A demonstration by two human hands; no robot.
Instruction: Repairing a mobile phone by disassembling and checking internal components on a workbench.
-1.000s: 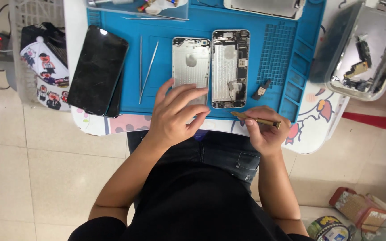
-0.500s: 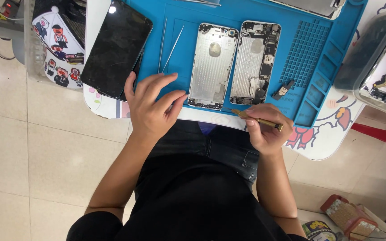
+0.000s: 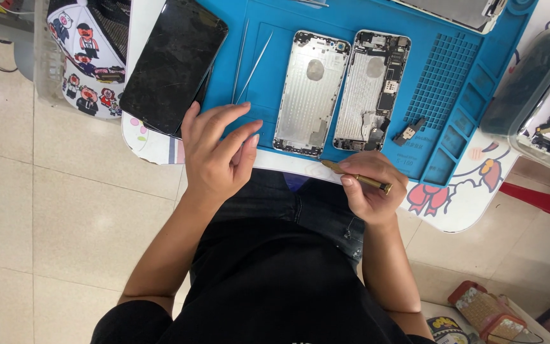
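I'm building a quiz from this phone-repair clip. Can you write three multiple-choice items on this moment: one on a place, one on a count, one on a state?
1. Where do the tweezers lie?
A. On the blue mat, between the black screen panel and the silver housings
B. On the floor
C. In the clear box

2. How many silver phone housings lie side by side on the mat?
A. One
B. Two
C. Four

3. What does the right hand hold?
A. Nothing
B. A phone
C. A brass-coloured screwdriver

Answers: 1 A, they rest on the mat left of the empty housing. 2 B, the empty one and the housing with parts. 3 C, the fingers close around it, while the left hand is spread at the mat's edge.
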